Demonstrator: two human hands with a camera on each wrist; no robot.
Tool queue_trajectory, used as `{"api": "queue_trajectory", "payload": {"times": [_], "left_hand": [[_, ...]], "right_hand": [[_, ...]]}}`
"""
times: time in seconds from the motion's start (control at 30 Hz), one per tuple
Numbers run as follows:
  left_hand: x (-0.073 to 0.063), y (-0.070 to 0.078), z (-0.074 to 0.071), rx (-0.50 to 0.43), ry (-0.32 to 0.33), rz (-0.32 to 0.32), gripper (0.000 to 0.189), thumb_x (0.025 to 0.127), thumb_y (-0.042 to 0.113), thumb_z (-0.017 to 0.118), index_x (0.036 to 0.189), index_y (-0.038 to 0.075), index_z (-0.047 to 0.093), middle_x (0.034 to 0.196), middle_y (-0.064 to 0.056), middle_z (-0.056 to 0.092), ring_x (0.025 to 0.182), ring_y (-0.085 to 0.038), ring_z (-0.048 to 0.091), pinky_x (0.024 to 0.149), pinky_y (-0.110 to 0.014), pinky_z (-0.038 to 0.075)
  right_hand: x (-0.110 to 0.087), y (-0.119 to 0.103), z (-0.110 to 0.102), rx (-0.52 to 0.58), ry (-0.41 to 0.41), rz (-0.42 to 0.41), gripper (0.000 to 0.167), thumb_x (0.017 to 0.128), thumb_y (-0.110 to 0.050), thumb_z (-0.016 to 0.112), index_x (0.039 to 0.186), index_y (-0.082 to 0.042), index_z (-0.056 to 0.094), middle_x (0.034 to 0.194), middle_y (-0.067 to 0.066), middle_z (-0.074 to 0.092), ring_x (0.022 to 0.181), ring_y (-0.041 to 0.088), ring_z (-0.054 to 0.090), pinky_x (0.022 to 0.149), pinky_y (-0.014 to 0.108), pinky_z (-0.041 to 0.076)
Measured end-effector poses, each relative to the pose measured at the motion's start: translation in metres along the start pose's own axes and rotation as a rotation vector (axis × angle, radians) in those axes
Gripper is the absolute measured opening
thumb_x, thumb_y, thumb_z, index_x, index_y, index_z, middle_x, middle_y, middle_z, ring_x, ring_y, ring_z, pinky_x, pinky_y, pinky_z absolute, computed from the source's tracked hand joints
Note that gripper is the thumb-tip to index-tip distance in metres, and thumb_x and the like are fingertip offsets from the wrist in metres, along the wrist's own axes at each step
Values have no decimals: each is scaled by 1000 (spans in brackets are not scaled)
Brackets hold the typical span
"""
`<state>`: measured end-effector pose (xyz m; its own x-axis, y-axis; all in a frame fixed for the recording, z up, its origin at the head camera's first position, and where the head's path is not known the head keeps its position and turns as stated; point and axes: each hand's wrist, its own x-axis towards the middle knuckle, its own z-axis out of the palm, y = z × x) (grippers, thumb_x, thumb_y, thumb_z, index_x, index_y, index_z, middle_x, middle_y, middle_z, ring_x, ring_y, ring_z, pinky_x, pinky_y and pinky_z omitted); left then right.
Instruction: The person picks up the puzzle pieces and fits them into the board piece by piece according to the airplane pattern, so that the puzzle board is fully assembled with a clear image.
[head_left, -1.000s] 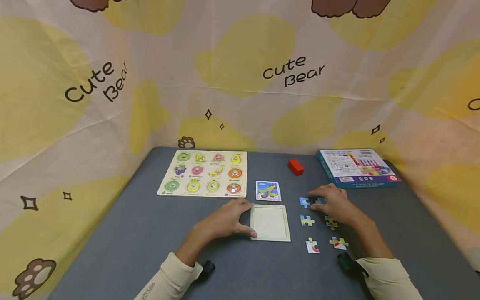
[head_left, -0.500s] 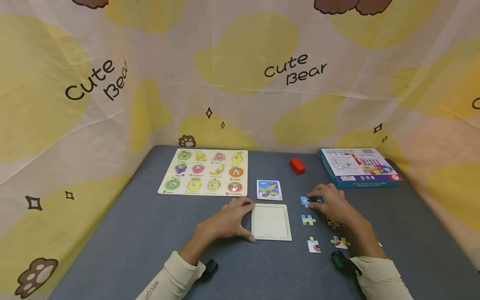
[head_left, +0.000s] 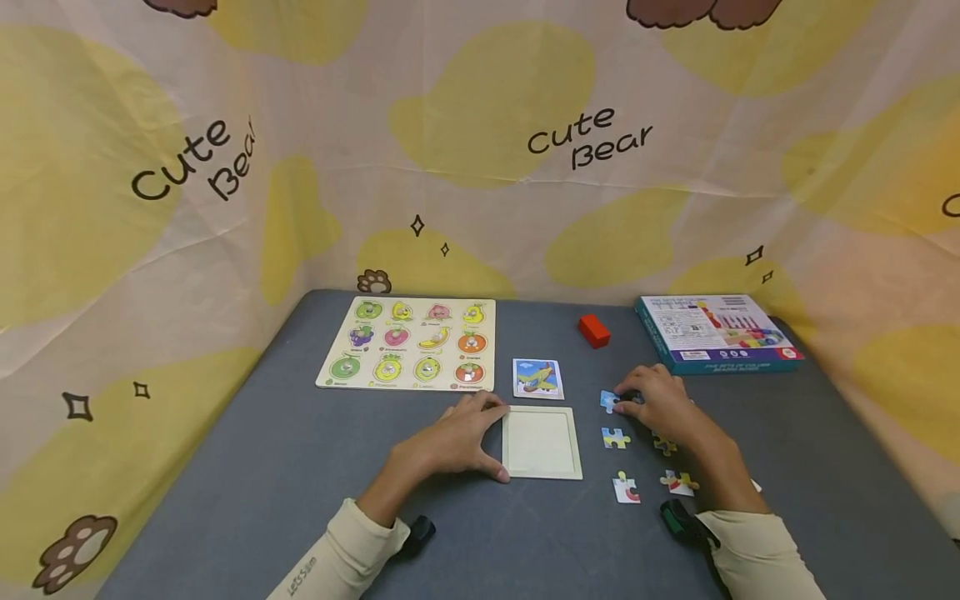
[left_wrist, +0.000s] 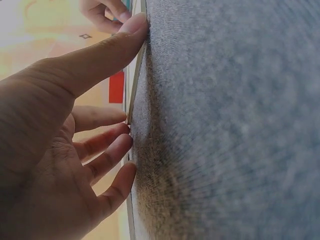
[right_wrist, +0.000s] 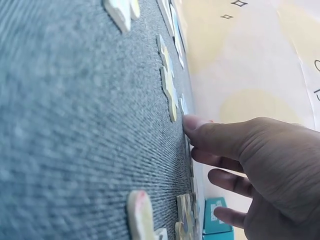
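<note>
In the head view, the left hand [head_left: 453,442] is spread along the left side of a shallow square puzzle tray [head_left: 542,443]. Its thumb touches the near corner and its index finger the far corner; the left wrist view shows the fingertips against the tray's thin edge. To the right, the right hand [head_left: 660,404] pinches the edge of a blue jigsaw piece [head_left: 608,401] lying on the table. Several other pieces lie around it, among them a yellow-blue piece [head_left: 615,438] and a white-red one [head_left: 626,488]. Part of the piece group is hidden under the right hand.
An airplane picture card [head_left: 537,380] lies just behind the tray. A fruit board [head_left: 408,342] is at the back left. A red block [head_left: 594,331] and a flat teal box [head_left: 718,335] stand at the back right. Printed cloth walls [head_left: 480,150] border the grey table.
The right hand's thumb and index finger have drawn in on the blue jigsaw piece. The left thumb has slid slightly off the tray's near rim to its corner.
</note>
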<state>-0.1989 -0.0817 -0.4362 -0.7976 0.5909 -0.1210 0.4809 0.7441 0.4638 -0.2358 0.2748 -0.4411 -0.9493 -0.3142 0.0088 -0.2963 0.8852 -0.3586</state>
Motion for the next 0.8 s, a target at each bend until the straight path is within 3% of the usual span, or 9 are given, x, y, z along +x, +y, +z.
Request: {"api": "queue_trajectory", "payload": {"times": [0.33, 0.8], "left_hand": [[0, -2, 1, -5, 4, -5, 96, 80, 52, 91, 157, 12, 51, 155, -7, 45, 141, -30, 43, 114, -55, 39], [0, -4, 1, 7, -4, 0, 97, 81, 55, 89, 159, 13, 48, 157, -6, 43, 142, -30, 42, 115, -55, 39]], "right_hand": [[1, -1, 3, -52, 0, -5, 26, 98, -22, 77, 116, -4, 79, 123, 19, 68, 115, 38, 51, 96, 58, 40], [1, -5, 2, -46, -7, 2, 27, 99, -23, 76, 116, -2, 78, 124, 22, 67, 114, 39, 51, 96, 58, 39]]}}
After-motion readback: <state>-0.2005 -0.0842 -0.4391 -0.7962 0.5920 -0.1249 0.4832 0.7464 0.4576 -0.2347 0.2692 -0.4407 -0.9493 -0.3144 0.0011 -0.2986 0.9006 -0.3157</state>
